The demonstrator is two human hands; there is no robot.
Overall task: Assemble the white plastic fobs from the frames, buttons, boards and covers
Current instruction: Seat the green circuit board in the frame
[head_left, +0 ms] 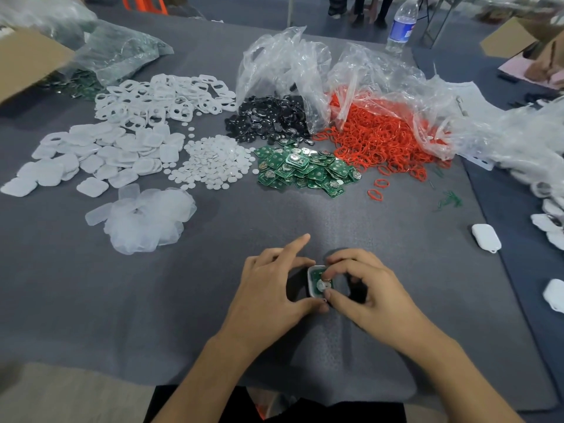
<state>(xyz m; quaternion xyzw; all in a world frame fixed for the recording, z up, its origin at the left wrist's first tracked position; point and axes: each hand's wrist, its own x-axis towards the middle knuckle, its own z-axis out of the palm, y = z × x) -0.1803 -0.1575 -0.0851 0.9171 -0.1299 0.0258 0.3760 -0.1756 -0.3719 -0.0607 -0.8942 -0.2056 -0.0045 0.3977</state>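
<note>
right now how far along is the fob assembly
Done: closed white fobs lie off to the right. In hand: the left hand and right hand grip an open fob, green board seated, no cover yet. Left: big piles of frames, boards and covers.

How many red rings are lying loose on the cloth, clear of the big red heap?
2. One ring lies just nearer than the red heap; the second ring nearer still, right of the green boards. Others may be hidden in the heap's fringe.
</note>
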